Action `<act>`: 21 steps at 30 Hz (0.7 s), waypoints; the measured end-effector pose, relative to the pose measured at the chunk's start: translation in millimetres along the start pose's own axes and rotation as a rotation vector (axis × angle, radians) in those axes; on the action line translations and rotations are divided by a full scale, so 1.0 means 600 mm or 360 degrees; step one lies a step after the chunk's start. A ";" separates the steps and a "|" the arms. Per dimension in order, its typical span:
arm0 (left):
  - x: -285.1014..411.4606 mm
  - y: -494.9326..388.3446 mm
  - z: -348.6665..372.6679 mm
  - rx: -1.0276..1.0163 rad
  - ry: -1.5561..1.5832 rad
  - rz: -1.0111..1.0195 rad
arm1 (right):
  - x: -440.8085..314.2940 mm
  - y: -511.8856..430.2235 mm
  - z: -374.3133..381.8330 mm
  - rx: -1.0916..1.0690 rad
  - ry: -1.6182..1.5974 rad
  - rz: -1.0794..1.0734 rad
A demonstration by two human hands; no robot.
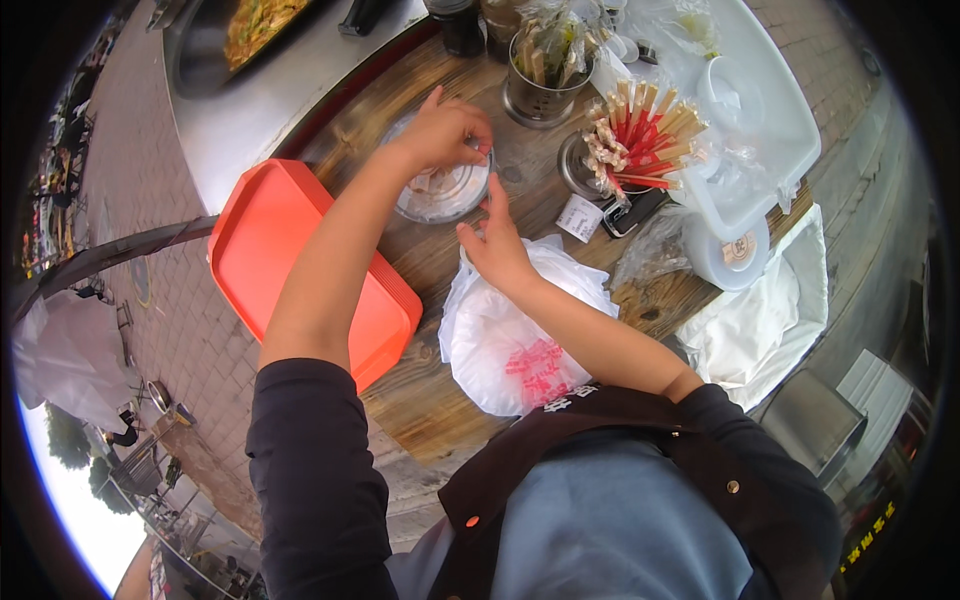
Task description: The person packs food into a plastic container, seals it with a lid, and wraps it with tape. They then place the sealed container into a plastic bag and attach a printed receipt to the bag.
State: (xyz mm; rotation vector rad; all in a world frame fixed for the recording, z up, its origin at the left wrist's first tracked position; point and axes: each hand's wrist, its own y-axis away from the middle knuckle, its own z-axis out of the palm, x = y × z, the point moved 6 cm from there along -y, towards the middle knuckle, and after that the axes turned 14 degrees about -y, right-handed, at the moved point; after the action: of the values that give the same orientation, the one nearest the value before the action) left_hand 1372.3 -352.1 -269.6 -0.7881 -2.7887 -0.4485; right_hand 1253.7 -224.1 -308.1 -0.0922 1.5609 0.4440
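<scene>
A round, clear-lidded plastic container point(439, 196) rests on the wooden table point(405, 247). My left hand point(448, 135) is over its far right side, fingers bent down at the rim; whether they grip it cannot be told. At the near right rim is the tip of my right index finger, with the thumb apart; nothing shows between the fingers of my right hand point(499, 244). Just below that hand lies a white plastic bag point(487, 341) with red print, bulging around something round. My right forearm passes over the bag.
Stacked orange trays point(277, 232) lie left. Wrapped chopsticks point(641, 139) stand in a holder at right, near a paper slip point(580, 218), another metal holder point(541, 101), a white tub point(795, 97) and a lidded container point(724, 251). A metal counter with a food pan point(202, 52) borders the far left.
</scene>
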 end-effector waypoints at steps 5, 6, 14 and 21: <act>-0.087 0.003 0.004 0.0080 0.0502 -0.0342 | -0.014 0.016 0.023 -0.0056 0.0451 0.0187; -0.107 0.014 -0.001 0.0227 0.0407 -0.0371 | -0.016 0.017 0.028 -0.0044 0.0474 0.0214; -0.188 0.161 0.067 0.0279 0.0771 -0.1208 | -0.022 -0.027 0.033 -0.0060 0.0625 0.0054; -0.100 0.255 0.149 0.0807 0.1954 -0.2095 | -0.023 -0.139 -0.024 -0.0639 0.0489 0.0060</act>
State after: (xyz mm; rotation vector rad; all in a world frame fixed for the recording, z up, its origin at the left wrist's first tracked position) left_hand 1494.1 -225.9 -333.9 1.1441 -1.6471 -0.2007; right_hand 1268.2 -308.6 -313.0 -0.4586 1.7557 0.7987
